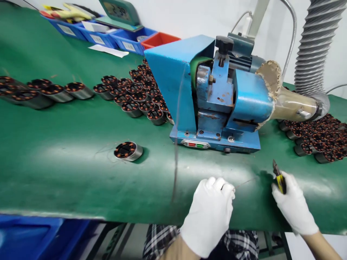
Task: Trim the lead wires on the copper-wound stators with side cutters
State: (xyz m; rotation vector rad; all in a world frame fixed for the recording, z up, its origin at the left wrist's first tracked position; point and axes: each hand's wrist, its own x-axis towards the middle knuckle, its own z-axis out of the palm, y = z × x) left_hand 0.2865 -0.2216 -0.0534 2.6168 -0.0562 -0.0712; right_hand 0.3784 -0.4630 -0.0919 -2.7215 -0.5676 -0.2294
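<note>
In front of the machine, my left hand (208, 213), in a white glove, is closed with its back toward me. A thin copper-coloured wire (245, 182) sticks out from its fingers to the right; the rest of what it holds is hidden. My right hand (294, 202), also gloved, grips yellow-handled cutting pliers (279, 178) with the jaws pointing up and away. To the left, apart from both hands, one motor stator (128, 151) with copper windings rests on the green bench, fine loose wires beside it.
A blue belt grinding machine (214, 104) stands mid-bench, with a grey flexible hose (311, 47) at right. Several stators (138, 95) stand left of it, more stators (320, 135) to the right. Blue bins (127, 40) and a clock (119, 12) line the back. A blurred dark strand (176, 159) crosses the machine's front.
</note>
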